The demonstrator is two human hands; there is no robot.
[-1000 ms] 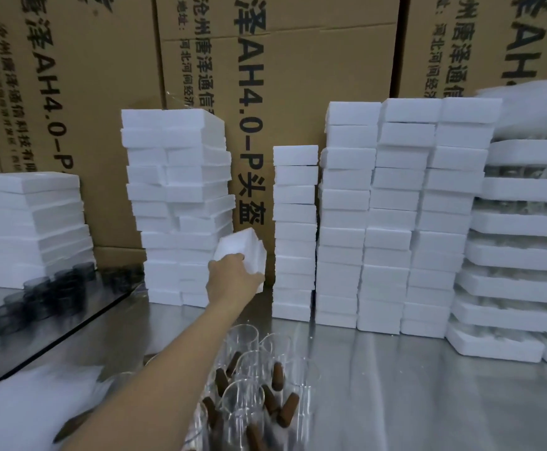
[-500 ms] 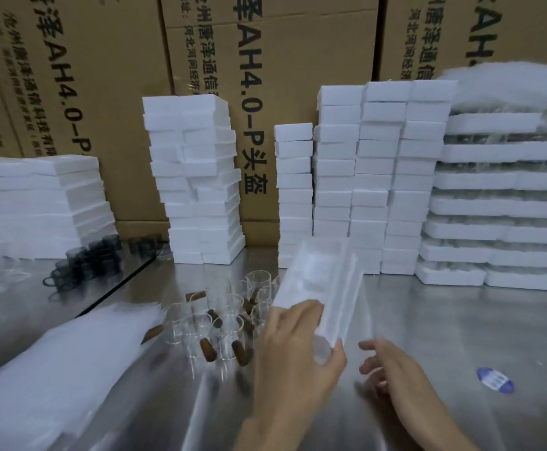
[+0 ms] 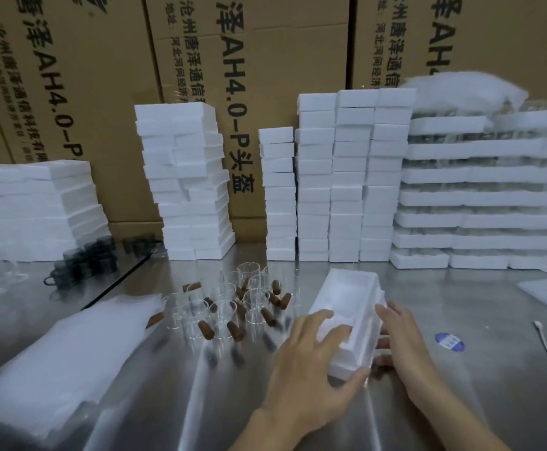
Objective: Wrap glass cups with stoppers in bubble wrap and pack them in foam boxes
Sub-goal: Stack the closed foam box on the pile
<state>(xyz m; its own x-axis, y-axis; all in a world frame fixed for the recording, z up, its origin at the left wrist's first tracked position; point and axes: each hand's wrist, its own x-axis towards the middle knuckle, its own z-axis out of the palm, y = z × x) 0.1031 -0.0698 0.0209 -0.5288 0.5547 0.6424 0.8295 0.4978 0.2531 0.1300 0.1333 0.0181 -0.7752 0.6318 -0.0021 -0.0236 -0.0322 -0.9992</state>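
Both hands (image 3: 311, 362) clasp oblong white foam box (image 3: 347, 317).

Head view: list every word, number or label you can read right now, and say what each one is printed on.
"AH4.0-P头盔": middle cardboard carton, large black print running down its face.
"AH4.0-P": left cardboard carton, same print; what follows is hidden by foam.
"AH4": right cardboard carton, the rest hidden behind the stacks.
Smaller Chinese lines on the cartons: partly cut off, not reliably readable.
Blue round sticker on the metal table: too small and blurred to read.
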